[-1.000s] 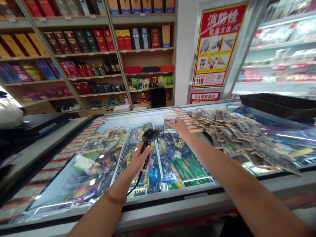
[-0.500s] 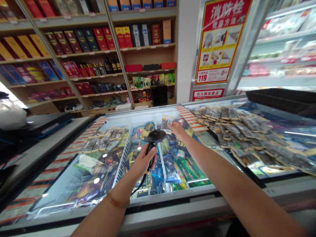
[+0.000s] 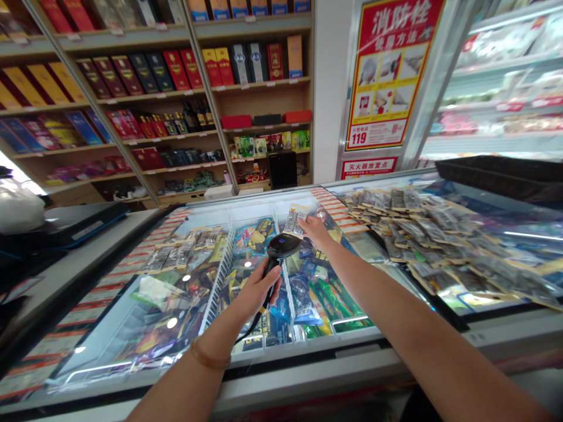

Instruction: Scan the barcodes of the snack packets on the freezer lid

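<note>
Slanting away, scanner [image 3: 280, 247] gripped in left hand [image 3: 259, 287] faces packet [image 3: 292, 222] pinched in right hand [image 3: 317, 231].

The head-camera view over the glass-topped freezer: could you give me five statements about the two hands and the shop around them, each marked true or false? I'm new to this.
1. The left hand grips a black, corded plastic handheld scanner. True.
2. The right hand holds a small, flat, clear-and-tan plastic packet. True.
3. The thin, gold-coloured bangle is on the right wrist. False: it is on the left wrist.
4. A heap of similar flat packets lies to the right of the right hand. True.
5. The red-and-yellow wall poster is left of the tan wooden shelves. False: it is right of them.
</note>
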The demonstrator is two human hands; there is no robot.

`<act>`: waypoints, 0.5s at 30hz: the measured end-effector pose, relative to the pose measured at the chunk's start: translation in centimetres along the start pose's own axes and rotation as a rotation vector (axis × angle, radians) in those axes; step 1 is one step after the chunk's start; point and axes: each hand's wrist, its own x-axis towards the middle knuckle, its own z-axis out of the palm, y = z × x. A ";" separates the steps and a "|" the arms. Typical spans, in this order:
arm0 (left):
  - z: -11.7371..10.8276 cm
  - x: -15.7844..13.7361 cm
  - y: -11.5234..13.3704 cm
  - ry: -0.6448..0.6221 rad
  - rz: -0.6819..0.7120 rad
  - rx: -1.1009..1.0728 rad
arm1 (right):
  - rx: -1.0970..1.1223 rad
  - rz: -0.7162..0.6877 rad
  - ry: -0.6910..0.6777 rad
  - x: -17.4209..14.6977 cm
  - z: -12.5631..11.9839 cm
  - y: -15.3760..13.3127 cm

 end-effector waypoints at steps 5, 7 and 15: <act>0.2 0.0 0.3 0.009 0.003 0.040 | -0.007 0.001 0.019 0.2 0.0 0.3; 0.2 0.1 0.4 0.056 0.017 0.050 | -0.041 -0.008 0.055 0.2 -0.1 0.4; -3.5 -1.0 4.1 0.487 0.024 -0.083 | 0.007 0.117 -0.082 0.4 5.4 -2.4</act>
